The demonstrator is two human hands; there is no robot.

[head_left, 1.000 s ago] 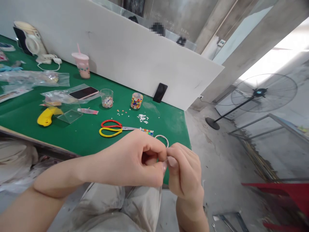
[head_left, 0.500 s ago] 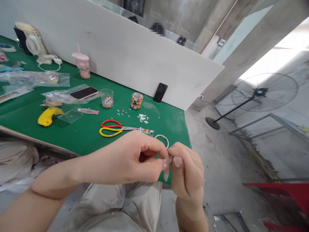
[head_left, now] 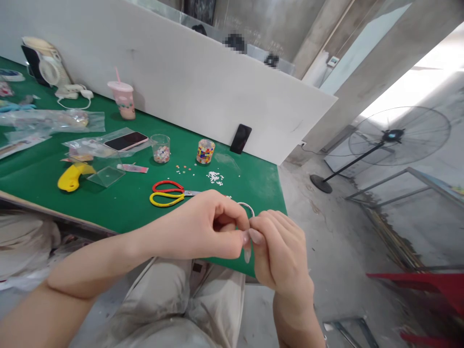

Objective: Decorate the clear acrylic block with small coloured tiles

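Note:
My left hand [head_left: 210, 227] reaches in from the left, with thumb and forefinger pinched on a small translucent strip [head_left: 247, 255] whose loose end hangs down. Against those fingertips, my right hand [head_left: 284, 249] is closed, its thumb pressed to its curled forefinger. Whatever lies between the right fingertips is hidden. Just behind the hands, the upper arc of a thin white ring [head_left: 247, 205] shows on the green table [head_left: 123, 208]. Scissors [head_left: 167, 194] with one red and one yellow handle lie beyond my left hand, their blades partly covered by it.
Small white pieces [head_left: 215, 178] lie scattered near a mosaic-covered glass [head_left: 205, 152] and a clear glass of pieces [head_left: 161, 150]. A dark phone [head_left: 241, 138] leans on the white partition [head_left: 203, 92]. Leftward are a yellow tool [head_left: 70, 178], another phone [head_left: 126, 140] and a pink cup [head_left: 125, 100].
My right hand has turned slightly, and its thumb now lies closer to the left fingertips, hiding the tiny bit seen between them. My left hand has risen slightly, covering the scissor tips.

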